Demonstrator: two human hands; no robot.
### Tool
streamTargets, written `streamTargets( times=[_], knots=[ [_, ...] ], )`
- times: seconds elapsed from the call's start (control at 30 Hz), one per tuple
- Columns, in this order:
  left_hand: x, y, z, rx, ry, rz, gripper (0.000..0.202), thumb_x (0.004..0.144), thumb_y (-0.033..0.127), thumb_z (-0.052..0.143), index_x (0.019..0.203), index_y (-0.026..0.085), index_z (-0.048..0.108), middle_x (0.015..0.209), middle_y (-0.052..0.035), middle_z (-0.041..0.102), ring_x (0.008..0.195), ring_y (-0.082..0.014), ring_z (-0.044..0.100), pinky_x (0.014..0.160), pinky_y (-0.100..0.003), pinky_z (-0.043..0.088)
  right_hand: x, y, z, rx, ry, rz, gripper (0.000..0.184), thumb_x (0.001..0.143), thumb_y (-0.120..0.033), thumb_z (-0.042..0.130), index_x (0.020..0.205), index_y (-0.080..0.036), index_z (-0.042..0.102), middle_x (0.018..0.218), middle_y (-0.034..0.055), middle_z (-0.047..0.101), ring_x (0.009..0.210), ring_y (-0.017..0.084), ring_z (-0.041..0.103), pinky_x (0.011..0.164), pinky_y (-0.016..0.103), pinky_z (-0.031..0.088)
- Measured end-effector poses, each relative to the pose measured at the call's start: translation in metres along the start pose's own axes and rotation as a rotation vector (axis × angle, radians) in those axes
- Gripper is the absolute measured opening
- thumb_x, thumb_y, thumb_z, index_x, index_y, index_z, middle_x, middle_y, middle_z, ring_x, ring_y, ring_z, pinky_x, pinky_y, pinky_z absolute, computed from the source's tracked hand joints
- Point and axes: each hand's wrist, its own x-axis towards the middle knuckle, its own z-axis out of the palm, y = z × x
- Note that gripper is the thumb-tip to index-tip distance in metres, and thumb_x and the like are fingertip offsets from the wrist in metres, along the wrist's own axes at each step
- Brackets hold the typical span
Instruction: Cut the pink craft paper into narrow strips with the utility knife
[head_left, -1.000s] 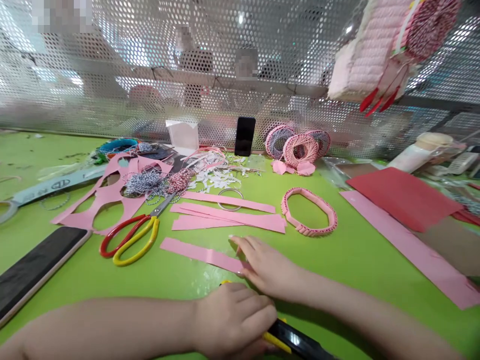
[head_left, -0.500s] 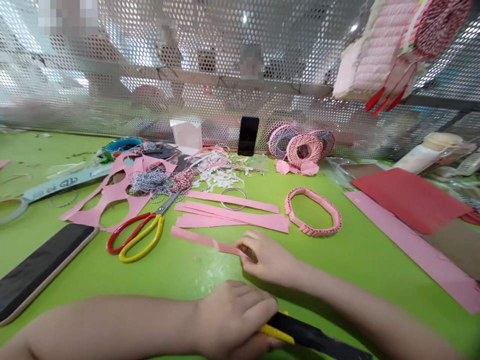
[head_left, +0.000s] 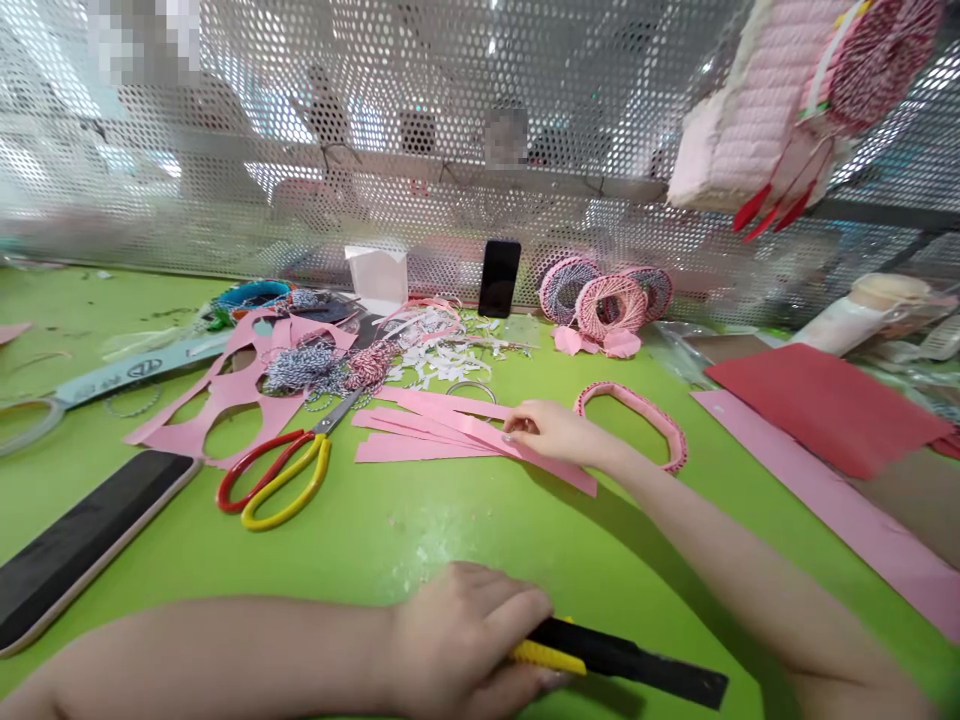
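My left hand [head_left: 480,640] is closed around a utility knife [head_left: 637,665] with yellow on its handle and a long black part pointing right. Its grip is partly hidden under my fingers. Farther up, my right hand [head_left: 551,432] pinches a pink paper strip [head_left: 559,470] that slants across several other pink strips [head_left: 420,448]. A metal ring [head_left: 471,388] lies just behind them, partly covered. Right of the strips, and partly behind my right wrist, sits a pink pleated band [head_left: 637,402] shaped into an oval loop.
Red-and-yellow scissors [head_left: 285,480] lie left, near a dark flat case [head_left: 82,540], cut pink paper [head_left: 180,430] and cord bundles [head_left: 307,365]. A phone [head_left: 499,280] leans against the perforated panel beside cord-wound rings [head_left: 611,305]. Red sheets [head_left: 817,405] lie right.
My right hand has moved up and slightly right, bringing a pink strip from in front of the pile onto the other strips. My left hand stays almost still with the knife.
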Motion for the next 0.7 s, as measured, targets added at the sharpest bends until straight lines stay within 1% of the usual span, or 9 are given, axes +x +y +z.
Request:
streamTargets(
  times=[0.1, 0.2, 0.27, 0.33, 0.4, 0.47, 0.57, 0.63, 0.7],
  knots=[
    [-0.001, -0.001, 0.000, -0.005, -0.006, -0.006, 0.026, 0.100, 0.040, 0.033, 0.110, 0.019, 0.044, 0.077, -0.0056, 0.070, 0.057, -0.0182, 0.064, 0.054, -0.027, 0.047, 0.002, -0.001, -0.001, -0.073, 0.054, -0.028, 0.022, 0.088, -0.017, 0.057, 0.103, -0.011, 0.071, 0.098, 0.0156, 0.070, 0.095, 0.029, 0.064, 0.082, 0.040, 0.049],
    [-0.001, -0.002, 0.001, -0.018, 0.003, -0.002, 0.026, 0.100, 0.041, 0.032, 0.110, 0.020, 0.045, 0.076, -0.0044, 0.070, 0.056, -0.0173, 0.063, 0.054, -0.026, 0.045, -0.002, -0.010, 0.006, -0.103, 0.078, -0.098, 0.030, 0.095, -0.022, 0.050, 0.120, -0.011, 0.064, 0.119, 0.0171, 0.065, 0.111, 0.029, 0.060, 0.095, 0.043, 0.046],
    [-0.001, -0.002, 0.002, -0.028, 0.009, -0.019, 0.026, 0.100, 0.041, 0.034, 0.109, 0.020, 0.045, 0.075, -0.0039, 0.069, 0.056, -0.0167, 0.062, 0.054, -0.026, 0.045, -0.006, -0.016, 0.019, -0.107, 0.063, -0.169, 0.039, 0.099, -0.031, 0.047, 0.133, -0.014, 0.055, 0.139, 0.0158, 0.055, 0.125, 0.028, 0.053, 0.105, 0.044, 0.041],
    [-0.002, -0.003, 0.003, -0.040, 0.007, -0.033, 0.026, 0.099, 0.042, 0.036, 0.109, 0.020, 0.046, 0.074, -0.0038, 0.069, 0.056, -0.0167, 0.062, 0.055, -0.025, 0.045, -0.009, -0.020, 0.036, -0.112, 0.039, -0.229, 0.056, 0.097, -0.045, 0.049, 0.144, -0.014, 0.043, 0.153, 0.0162, 0.038, 0.140, 0.030, 0.037, 0.114, 0.049, 0.030],
    [-0.002, -0.004, 0.004, -0.050, 0.010, -0.029, 0.027, 0.098, 0.042, 0.036, 0.110, 0.020, 0.046, 0.075, -0.0045, 0.069, 0.057, -0.0173, 0.062, 0.055, -0.026, 0.044, -0.012, -0.020, 0.051, -0.112, 0.011, -0.267, 0.072, 0.094, -0.056, 0.047, 0.148, -0.010, 0.036, 0.156, 0.0187, 0.029, 0.145, 0.032, 0.026, 0.117, 0.053, 0.023],
    [-0.003, -0.006, 0.005, -0.059, 0.011, -0.023, 0.028, 0.098, 0.043, 0.036, 0.110, 0.020, 0.046, 0.075, -0.0052, 0.069, 0.057, -0.0180, 0.063, 0.054, -0.026, 0.045, -0.015, -0.019, 0.061, -0.107, -0.005, -0.288, 0.077, 0.095, -0.061, 0.041, 0.150, -0.007, 0.032, 0.157, 0.0203, 0.024, 0.147, 0.031, 0.020, 0.118, 0.055, 0.018],
    [-0.004, -0.006, 0.005, -0.082, -0.003, -0.049, 0.027, 0.097, 0.042, 0.039, 0.110, 0.020, 0.048, 0.077, -0.0054, 0.070, 0.059, -0.0184, 0.064, 0.056, -0.026, 0.047, -0.017, -0.015, 0.065, -0.092, -0.015, -0.313, 0.075, 0.097, -0.060, 0.035, 0.151, -0.010, 0.029, 0.158, 0.0181, 0.023, 0.148, 0.029, 0.017, 0.119, 0.055, 0.013],
    [-0.004, -0.004, 0.003, -0.108, 0.002, -0.081, 0.025, 0.096, 0.040, 0.042, 0.110, 0.020, 0.049, 0.078, -0.0055, 0.070, 0.061, -0.0182, 0.065, 0.058, -0.026, 0.049, -0.017, -0.013, 0.064, -0.079, -0.017, -0.327, 0.071, 0.098, -0.058, 0.035, 0.152, -0.012, 0.029, 0.158, 0.0164, 0.025, 0.147, 0.027, 0.018, 0.120, 0.054, 0.011],
    [-0.001, -0.001, -0.003, -0.132, 0.036, -0.128, 0.023, 0.094, 0.036, 0.047, 0.109, 0.020, 0.051, 0.079, -0.0052, 0.071, 0.061, -0.0176, 0.065, 0.059, -0.025, 0.050, -0.017, -0.011, 0.064, -0.066, -0.017, -0.344, 0.068, 0.099, -0.055, 0.037, 0.151, -0.012, 0.031, 0.157, 0.0156, 0.029, 0.147, 0.026, 0.021, 0.120, 0.054, 0.011]
  ],
)
